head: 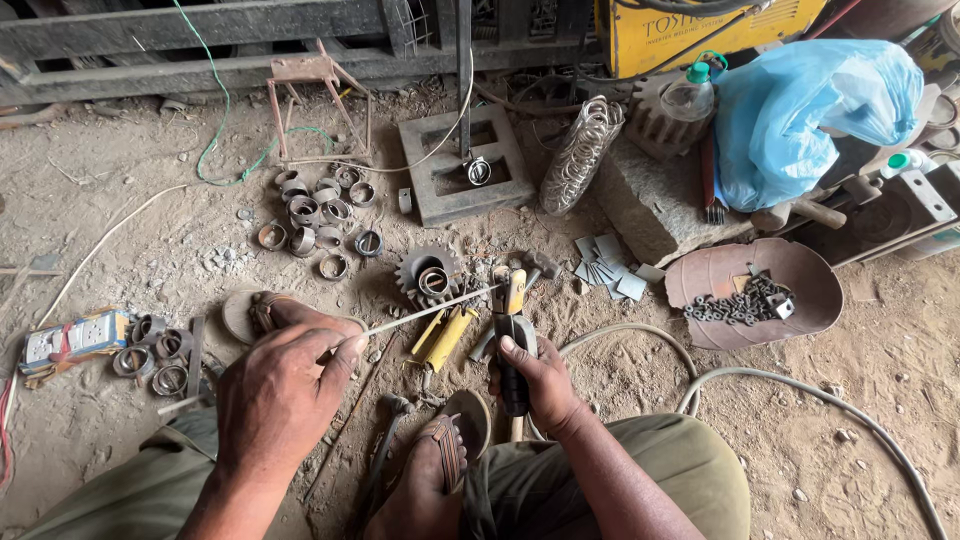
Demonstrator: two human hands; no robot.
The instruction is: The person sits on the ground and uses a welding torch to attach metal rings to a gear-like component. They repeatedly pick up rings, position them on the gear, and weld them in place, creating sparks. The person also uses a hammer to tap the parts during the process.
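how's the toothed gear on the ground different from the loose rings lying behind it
The gear has teeth all round its rim; the metal rings are smooth-edged. The gear is one wide piece with a smaller ring sitting in its hole, while the rings are many small pieces scattered in a cluster. The gear lies just past the tip of the thin rod pinched in the left hand; the rings lie farther off. Both are round, rusty grey metal on dirt.

One head-worn view only — it looks steeply down from above the squatting person's knees, close on the left hand (280, 385) and right hand (535, 380), reaching perhaps to a wall beyond them.
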